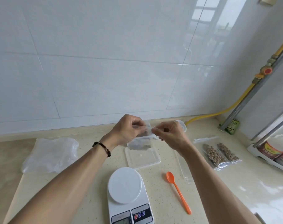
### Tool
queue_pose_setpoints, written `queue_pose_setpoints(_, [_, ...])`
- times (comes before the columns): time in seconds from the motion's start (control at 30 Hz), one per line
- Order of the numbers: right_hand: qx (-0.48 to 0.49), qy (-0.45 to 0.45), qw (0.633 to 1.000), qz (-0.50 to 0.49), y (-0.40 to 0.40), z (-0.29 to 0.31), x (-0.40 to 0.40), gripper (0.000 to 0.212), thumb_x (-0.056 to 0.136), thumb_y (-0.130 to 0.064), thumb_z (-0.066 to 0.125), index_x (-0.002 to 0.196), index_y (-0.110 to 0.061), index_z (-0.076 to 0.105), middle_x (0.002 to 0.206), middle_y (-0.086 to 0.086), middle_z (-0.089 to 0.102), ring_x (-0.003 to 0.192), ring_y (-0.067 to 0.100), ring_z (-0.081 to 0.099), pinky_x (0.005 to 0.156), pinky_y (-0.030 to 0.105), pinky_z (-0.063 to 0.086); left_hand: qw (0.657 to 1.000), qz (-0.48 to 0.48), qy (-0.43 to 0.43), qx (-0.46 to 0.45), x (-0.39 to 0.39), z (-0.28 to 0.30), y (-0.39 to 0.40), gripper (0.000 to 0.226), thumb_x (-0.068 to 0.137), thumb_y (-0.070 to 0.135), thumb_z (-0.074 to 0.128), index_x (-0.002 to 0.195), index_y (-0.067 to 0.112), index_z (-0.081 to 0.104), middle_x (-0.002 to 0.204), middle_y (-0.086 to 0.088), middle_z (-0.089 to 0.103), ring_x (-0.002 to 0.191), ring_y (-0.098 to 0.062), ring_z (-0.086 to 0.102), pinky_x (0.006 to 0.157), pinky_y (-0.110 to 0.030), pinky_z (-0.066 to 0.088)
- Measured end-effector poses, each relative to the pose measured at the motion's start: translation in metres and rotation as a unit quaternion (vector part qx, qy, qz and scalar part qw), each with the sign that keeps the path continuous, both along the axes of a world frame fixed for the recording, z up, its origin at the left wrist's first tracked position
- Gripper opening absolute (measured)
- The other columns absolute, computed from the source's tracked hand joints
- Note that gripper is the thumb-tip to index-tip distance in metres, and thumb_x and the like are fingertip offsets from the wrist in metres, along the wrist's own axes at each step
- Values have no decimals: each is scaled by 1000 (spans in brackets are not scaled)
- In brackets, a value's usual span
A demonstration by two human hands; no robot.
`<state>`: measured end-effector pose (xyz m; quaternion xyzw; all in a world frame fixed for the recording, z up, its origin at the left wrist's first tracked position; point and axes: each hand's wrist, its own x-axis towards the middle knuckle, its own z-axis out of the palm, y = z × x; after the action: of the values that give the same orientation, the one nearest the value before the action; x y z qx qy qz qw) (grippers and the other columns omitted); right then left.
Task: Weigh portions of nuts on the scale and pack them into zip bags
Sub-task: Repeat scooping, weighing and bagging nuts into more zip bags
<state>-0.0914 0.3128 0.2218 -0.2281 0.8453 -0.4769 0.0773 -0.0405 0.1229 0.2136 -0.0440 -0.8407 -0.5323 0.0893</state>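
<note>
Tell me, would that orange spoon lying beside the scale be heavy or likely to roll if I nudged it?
The orange spoon looks like thin plastic, so it is probably very light and would likely slide on the glossy countertop. Its long flat handle suggests it would spin or skid rather than roll.

Spoon [178,191] right of scale [128,196].

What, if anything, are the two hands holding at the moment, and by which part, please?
Both the left hand and the right hand pinch the top edge of a clear zip bag, which hangs over the clear plastic container.
</note>
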Motion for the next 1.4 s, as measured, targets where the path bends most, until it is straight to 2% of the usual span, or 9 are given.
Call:
queue_pose_setpoints(0.13, [-122, -73, 990, -5, 7, 4, 1, 23, 91, -18, 69, 81, 2, 72, 67, 12, 65, 65, 19, 57, 67, 39, 50, 999, 32, 24, -7, -2, 1, 1, 16, 87, 9, 70, 72, 16, 70, 68, 13, 67, 66, 3, 60, 69, -12, 45])
queue_pose_setpoints(0.27, [-28, 16, 998, -48, 6, 2, -4, 18, 90, -23, 70, 76, -11, 74, 75, 18, 68, 64, 18, 58, 72, 51, 55, 1000, 2, -4, 25, -1, 5, 5, 18, 87, 8, 70, 70, 13, 70, 61, 11, 65, 59, -2, 57, 61, -16, 45])
queue_pose_setpoints(0.47, [-61, -7, 997, -35, 7, 9, -3, 17, 87, -23, 73, 75, -10, 73, 72, 16, 69, 62, 16, 60, 72, 49, 57, 998, 36, 32, -44, -11, 5, 18, 19, 90, 10, 67, 73, 18, 69, 57, 18, 62, 55, 4, 55, 58, -11, 41])
queue_pose_setpoints(0.63, [-83, 9, 994, -67, 23, 1, -17, 13, 85, -16, 72, 73, -11, 72, 63, 3, 63, 60, 12, 55, 64, 38, 51, 998, 32, -24, 41, -18, 10, 35, 13, 90, 9, 68, 81, 1, 73, 69, -4, 69, 54, 1, 60, 54, -10, 45])
queue_pose_setpoints(0.77, [-180, -49, 977, -99, 45, -6, -42, 17, 86, -11, 70, 71, -5, 67, 64, 5, 58, 62, 16, 52, 65, 35, 47, 995, 75, -24, 54, -33, 4, 40, 16, 93, 11, 63, 82, 2, 70, 69, -4, 68, 59, -7, 60, 61, -20, 49])
queue_pose_setpoints(0.93, [-194, -105, 975, -13, 73, -10, -78, 12, 87, -15, 74, 76, -10, 70, 63, -3, 64, 60, 11, 56, 65, 29, 49, 996, 87, -2, 3, -69, 2, 82, 17, 93, 10, 62, 78, 7, 69, 62, 1, 62, 59, -9, 57, 63, -28, 52])
queue_pose_setpoints(1.07, [-206, -88, 974, -21, 105, -11, -112, 13, 85, -16, 76, 73, -11, 71, 61, -2, 64, 58, 11, 57, 62, 27, 49, 992, 75, -48, 94, -93, 2, 125, 16, 98, 12, 55, 87, 3, 62, 78, -15, 71, 68, -21, 71, 60, -24, 52])
queue_pose_setpoints(1.2, [-196, -190, 962, 28, 156, -28, -142, 27, 79, -33, 79, 92, -10, 74, 83, 4, 71, 79, 15, 64, 78, 34, 46, 975, 101, -74, 182, -124, 1, 171, 15, 103, 18, 46, 97, 8, 54, 80, -11, 73, 71, -31, 73, 58, -25, 53])
queue_pose_setpoints(1.4, [-65, -281, 957, 42, 234, -76, -180, 15, 93, -13, 65, 78, -13, 65, 75, 7, 70, 69, 17, 63, 71, 29, 46, 891, 252, -113, 360, -180, -28, 214, 13, 104, 16, 45, 103, 9, 55, 89, -16, 73, 68, -26, 72, 58, -30, 52])
